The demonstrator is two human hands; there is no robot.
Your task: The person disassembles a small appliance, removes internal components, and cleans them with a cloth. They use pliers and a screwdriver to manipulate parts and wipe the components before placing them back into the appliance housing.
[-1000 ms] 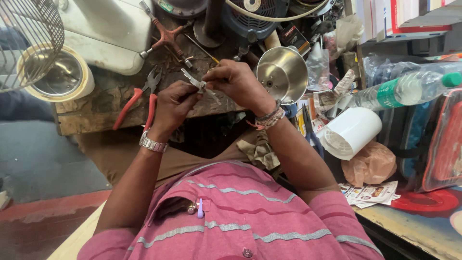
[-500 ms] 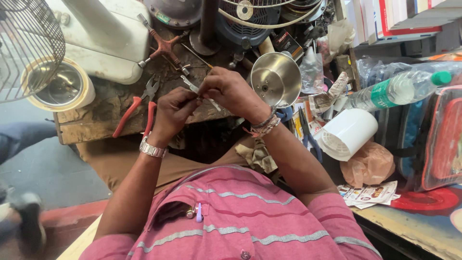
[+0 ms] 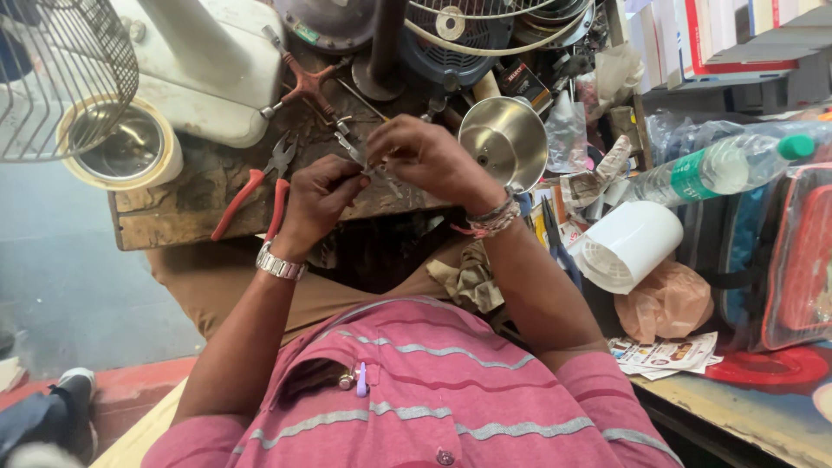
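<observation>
Left hand [image 3: 316,198], with a metal watch at its wrist, is curled nearly shut, its fingertips pinched on a small metal part [image 3: 374,170] held just above the near edge of the bench [image 3: 173,212]. Right hand [image 3: 425,156], with bracelets at its wrist, meets it from the other side, fingers bent and closed on the same small part, so both hands touch over it; what exactly the piece is I cannot tell, it is too small and partly hidden by the fingers. Just beside the left hand, red-handled pliers [image 3: 251,186] lie on the worn wooden bench with their handles pointing toward the near edge. Just beyond the right hand a shiny steel bowl [image 3: 504,141] stands tilted on its side. Farther back on the bench lies a cross-shaped rusty wrench [image 3: 308,82], and at the left edge sits a round white-rimmed metal container [image 3: 121,147]. Off to the right, past the bench, a white ribbed plastic cover [image 3: 628,244] rests near a plastic bottle with a green cap [image 3: 719,165]. At the far edge stands a fan motor with its wire guard [image 3: 485,35].
</observation>
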